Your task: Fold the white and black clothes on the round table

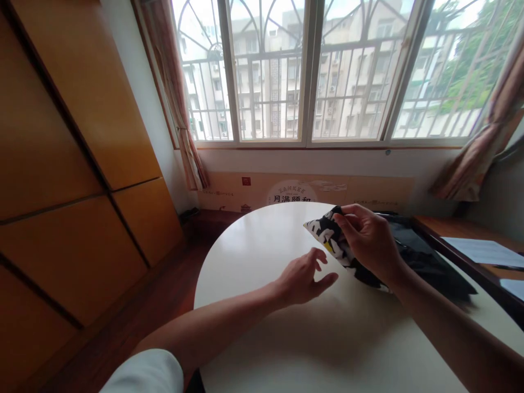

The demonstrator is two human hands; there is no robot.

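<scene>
My right hand is closed on a folded black-and-white patterned cloth with a small yellow patch, holding it a little above the round white table. My left hand hovers over the table just left of the cloth, with its fingers apart and nothing in it. The cloth's lower part is hidden behind my right wrist.
A dark garment lies on the table's right side behind my right arm. A wooden wardrobe stands to the left. A large barred window with curtains fills the back wall. Papers lie on a wooden ledge at right.
</scene>
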